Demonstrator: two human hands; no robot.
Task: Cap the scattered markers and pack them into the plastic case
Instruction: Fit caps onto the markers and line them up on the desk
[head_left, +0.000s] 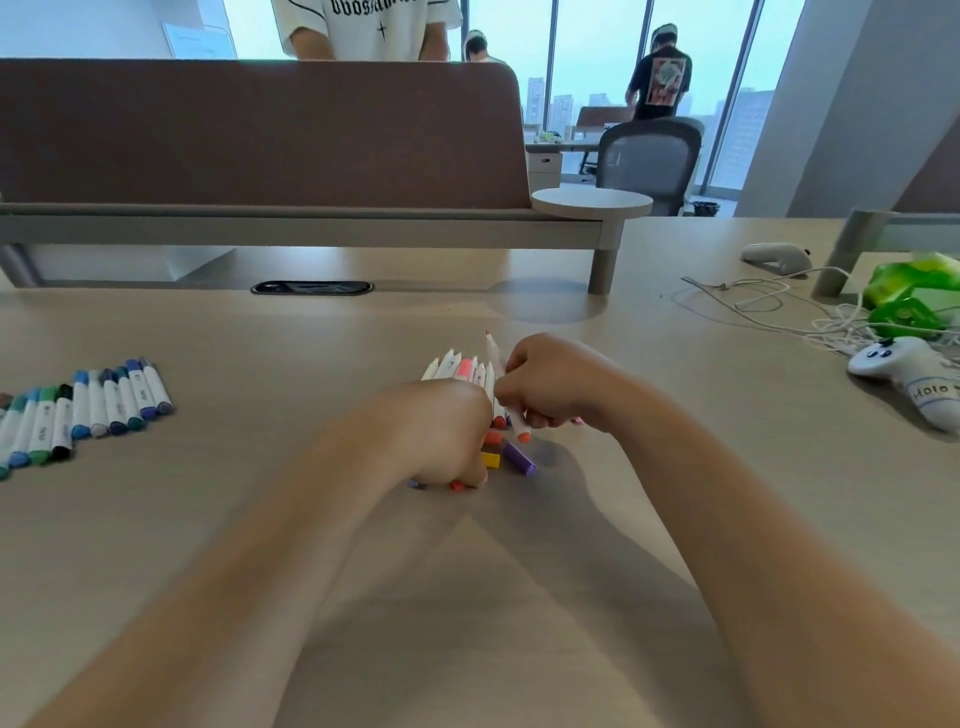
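Note:
Mid-desk, my right hand (550, 387) grips a white marker (497, 364) with an orange-red tip pointing away and an orange cap at its near end. My left hand (441, 431) lies curled over a cluster of uncapped markers (460, 368) and hides most of it; what its fingers hold cannot be made out. Loose caps lie just in front of the hands: a purple cap (518, 458), a yellow cap (490, 460) and an orange cap (493, 438). A row of capped blue and green markers (88, 408) lies at the left. No plastic case is in view.
A brown divider panel (260, 130) on a grey shelf closes the desk's far side. At the right lie a white game controller (909, 376), tangled white cables (779, 301) and a green object (909, 291). People stand beyond the divider.

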